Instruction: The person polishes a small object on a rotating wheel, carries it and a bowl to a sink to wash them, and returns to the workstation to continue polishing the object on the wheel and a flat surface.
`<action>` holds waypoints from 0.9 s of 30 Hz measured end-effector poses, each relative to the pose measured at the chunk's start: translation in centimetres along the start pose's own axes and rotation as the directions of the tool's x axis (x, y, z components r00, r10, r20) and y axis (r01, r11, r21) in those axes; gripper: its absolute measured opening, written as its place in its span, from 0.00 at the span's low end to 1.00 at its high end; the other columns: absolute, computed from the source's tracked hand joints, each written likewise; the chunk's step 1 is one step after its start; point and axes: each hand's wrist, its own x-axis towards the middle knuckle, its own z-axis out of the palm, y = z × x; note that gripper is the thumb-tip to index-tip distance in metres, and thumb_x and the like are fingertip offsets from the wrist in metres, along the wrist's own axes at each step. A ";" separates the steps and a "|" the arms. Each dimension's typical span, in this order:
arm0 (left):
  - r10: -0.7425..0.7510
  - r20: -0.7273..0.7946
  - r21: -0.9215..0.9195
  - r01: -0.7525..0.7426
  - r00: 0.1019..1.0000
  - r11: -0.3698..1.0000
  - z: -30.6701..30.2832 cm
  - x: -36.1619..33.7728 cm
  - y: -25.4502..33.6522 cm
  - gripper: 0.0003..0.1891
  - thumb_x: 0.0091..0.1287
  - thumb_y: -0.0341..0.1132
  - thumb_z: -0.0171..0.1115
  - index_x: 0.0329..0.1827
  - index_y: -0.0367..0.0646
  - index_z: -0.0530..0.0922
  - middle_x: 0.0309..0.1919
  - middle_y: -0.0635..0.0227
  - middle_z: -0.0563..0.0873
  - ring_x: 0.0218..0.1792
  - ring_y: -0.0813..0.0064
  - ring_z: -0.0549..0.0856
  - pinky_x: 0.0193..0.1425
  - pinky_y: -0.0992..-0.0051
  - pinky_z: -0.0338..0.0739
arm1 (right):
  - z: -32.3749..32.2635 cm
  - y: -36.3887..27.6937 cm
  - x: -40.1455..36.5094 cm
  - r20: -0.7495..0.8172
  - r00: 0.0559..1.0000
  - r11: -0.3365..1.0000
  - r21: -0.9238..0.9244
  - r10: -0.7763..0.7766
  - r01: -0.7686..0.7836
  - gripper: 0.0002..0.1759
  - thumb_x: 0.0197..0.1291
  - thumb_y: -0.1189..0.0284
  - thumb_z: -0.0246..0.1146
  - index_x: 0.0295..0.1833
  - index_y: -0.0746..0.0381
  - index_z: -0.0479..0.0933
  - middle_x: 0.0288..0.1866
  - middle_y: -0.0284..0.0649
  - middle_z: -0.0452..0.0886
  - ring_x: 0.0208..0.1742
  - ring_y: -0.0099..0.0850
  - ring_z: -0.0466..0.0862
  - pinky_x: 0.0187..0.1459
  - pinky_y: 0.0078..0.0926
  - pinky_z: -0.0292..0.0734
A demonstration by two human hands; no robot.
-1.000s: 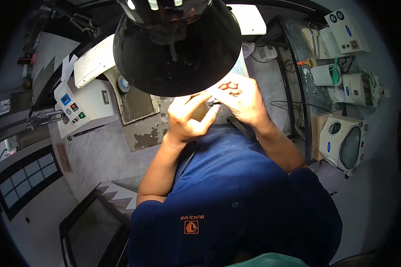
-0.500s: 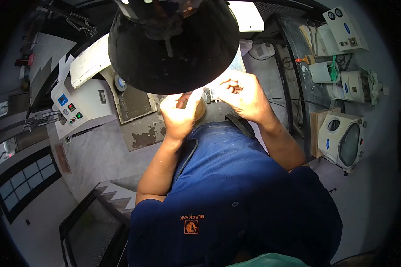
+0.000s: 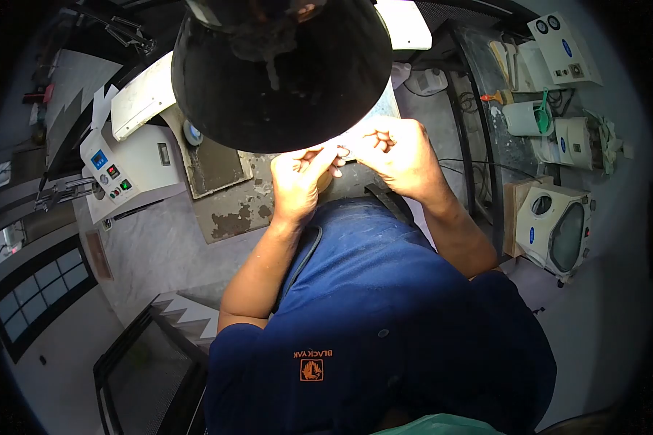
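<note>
Under the edge of a black lamp shade, my two hands meet in bright light. My left hand is closed, its thumb and fingers pinching a small ring-like piece. Close against it from the other side, my right hand is closed too, with thumb and index finger at the same piece and the other fingers curled. Glare and the tiny size hide what kind of piece it is. The shade covers part of the fingertips. Below the hands is my blue apron.
At left stand a worn bench top with a shallow tray and a white machine with buttons. A side counter at right carries a white container with a green scoop, a brush and a white cabinet with a window.
My left hand has shifted slightly right, and its fingertips now meet those of my right hand at the small piece. My right hand stays nearly in place.
</note>
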 end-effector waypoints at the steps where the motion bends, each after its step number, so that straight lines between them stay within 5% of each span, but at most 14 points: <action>1: -0.004 0.012 -0.025 0.004 1.000 1.000 0.0 0.0 -0.1 0.08 0.64 0.25 0.58 0.42 0.29 0.79 0.33 0.58 0.84 0.31 0.75 0.83 0.37 0.79 0.77 | -0.1 0.1 0.1 0.007 1.000 1.000 -0.024 -0.005 0.005 0.08 0.51 0.72 0.67 0.32 0.66 0.79 0.21 0.31 0.77 0.23 0.14 0.71 0.27 0.15 0.69; 12: -0.010 -0.025 -0.072 0.008 1.000 0.997 1.2 2.0 -3.3 0.08 0.63 0.26 0.59 0.41 0.29 0.79 0.32 0.59 0.84 0.31 0.74 0.83 0.35 0.79 0.78 | -2.2 3.2 1.9 0.093 0.995 0.998 -0.050 0.045 -0.040 0.07 0.52 0.73 0.64 0.31 0.67 0.80 0.21 0.34 0.79 0.23 0.16 0.75 0.27 0.17 0.71; 15: -0.156 -0.148 -0.081 0.146 0.977 0.986 1.8 3.8 -6.2 0.07 0.62 0.25 0.59 0.40 0.30 0.79 0.32 0.60 0.84 0.30 0.76 0.82 0.33 0.80 0.77 | -3.2 7.6 3.9 0.174 0.966 0.976 0.069 0.190 -0.204 0.07 0.54 0.75 0.62 0.32 0.69 0.81 0.22 0.37 0.80 0.22 0.21 0.77 0.23 0.19 0.74; 19: -0.365 -0.086 -0.161 0.348 0.927 0.923 2.3 7.6 -9.7 0.11 0.63 0.24 0.56 0.47 0.32 0.77 0.38 0.62 0.84 0.37 0.75 0.82 0.41 0.75 0.77 | -4.2 13.5 7.4 0.116 0.899 0.892 0.124 0.422 -0.435 0.08 0.56 0.75 0.62 0.33 0.70 0.80 0.23 0.39 0.79 0.20 0.21 0.76 0.22 0.17 0.74; 21: -0.460 0.071 -0.402 0.448 0.885 0.799 1.5 9.2 -13.0 0.16 0.63 0.23 0.52 0.54 0.33 0.73 0.45 0.62 0.82 0.44 0.74 0.80 0.49 0.70 0.75 | -4.7 15.1 8.7 0.056 0.854 0.851 0.065 0.518 -0.521 0.09 0.55 0.74 0.64 0.33 0.72 0.80 0.23 0.39 0.79 0.18 0.21 0.75 0.19 0.18 0.74; 27: -0.510 0.008 -0.488 0.449 0.860 0.749 2.3 11.7 -16.1 0.21 0.63 0.23 0.48 0.61 0.35 0.66 0.49 0.62 0.78 0.50 0.71 0.78 0.56 0.64 0.73 | -5.4 18.7 11.2 0.064 0.819 0.807 0.143 0.570 -0.572 0.09 0.54 0.74 0.65 0.32 0.72 0.80 0.23 0.38 0.79 0.18 0.21 0.74 0.19 0.18 0.76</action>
